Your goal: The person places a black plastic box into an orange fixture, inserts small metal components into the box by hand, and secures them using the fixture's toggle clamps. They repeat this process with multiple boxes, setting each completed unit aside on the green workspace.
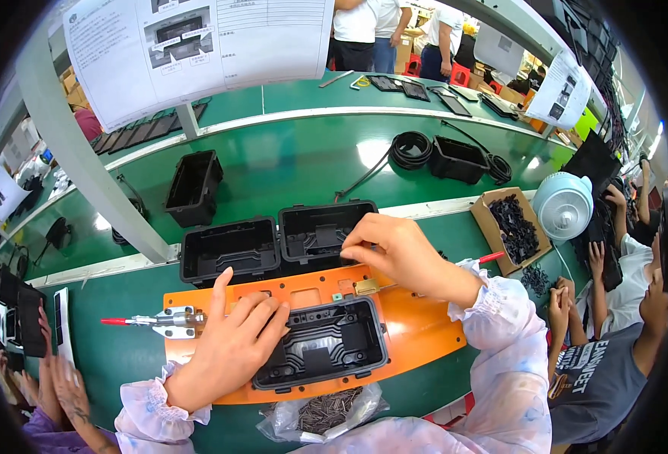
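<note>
A black rectangular plastic box [332, 349] lies with its inside facing up on an orange fixture plate [425, 333]. My left hand [232, 344] grips the box's left end, its fingers bent over the rim and one finger stretched out. Behind the plate stand two more black boxes: a left one [228, 246] and a right one [315, 231]. At the right one's near right corner is my right hand [402, 253], thumb and fingertips pinched together. Whatever sits in that pinch is too small or hidden to make out.
Red-handled toggle clamps flank the plate; the left clamp [156, 321] shows fully. In front lies a plastic bag of small metal pins [326, 412]. A carton of black parts [512, 231] and a pale blue fan [563, 206] stand right. Co-workers sit at both sides.
</note>
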`<state>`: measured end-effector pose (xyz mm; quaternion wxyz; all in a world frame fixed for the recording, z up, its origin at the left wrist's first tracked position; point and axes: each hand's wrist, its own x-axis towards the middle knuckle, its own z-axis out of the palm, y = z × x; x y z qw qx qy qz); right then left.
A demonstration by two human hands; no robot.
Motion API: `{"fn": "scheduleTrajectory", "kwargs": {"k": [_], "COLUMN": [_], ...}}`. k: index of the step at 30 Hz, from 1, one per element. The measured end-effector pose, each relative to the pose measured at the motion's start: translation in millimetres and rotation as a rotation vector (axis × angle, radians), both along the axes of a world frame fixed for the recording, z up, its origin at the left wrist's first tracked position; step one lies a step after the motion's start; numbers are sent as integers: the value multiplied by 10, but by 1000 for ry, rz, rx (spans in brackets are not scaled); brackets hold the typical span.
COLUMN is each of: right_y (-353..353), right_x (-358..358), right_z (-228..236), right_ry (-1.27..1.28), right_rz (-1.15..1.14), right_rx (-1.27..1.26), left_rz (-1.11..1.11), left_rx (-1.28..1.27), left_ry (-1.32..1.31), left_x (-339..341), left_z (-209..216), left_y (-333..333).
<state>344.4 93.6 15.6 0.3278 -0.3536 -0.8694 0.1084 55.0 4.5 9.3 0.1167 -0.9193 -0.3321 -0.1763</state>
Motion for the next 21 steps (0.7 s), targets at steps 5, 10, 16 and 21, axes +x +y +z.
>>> {"fn": "scheduleTrajectory", "kwargs": {"k": [5, 10, 16, 21], "right_y": [-94, -56, -113, -63], "right_x": [-13, 63, 16, 13], "right_z": [-85, -233, -129, -204], "right_ry": [122, 250, 170, 219], "right_rz": [119, 121, 81, 118], "right_rx": [-377, -635, -647, -638], "left_rz": [-4, -67, -197, -274], "left_rx": [0, -18, -17, -68], "left_ry": [-10, -7, -128, -198], "left_x": [15, 139, 384, 500], "left_z": [20, 80, 9, -144], "left_y": [2, 62, 193, 367]}}
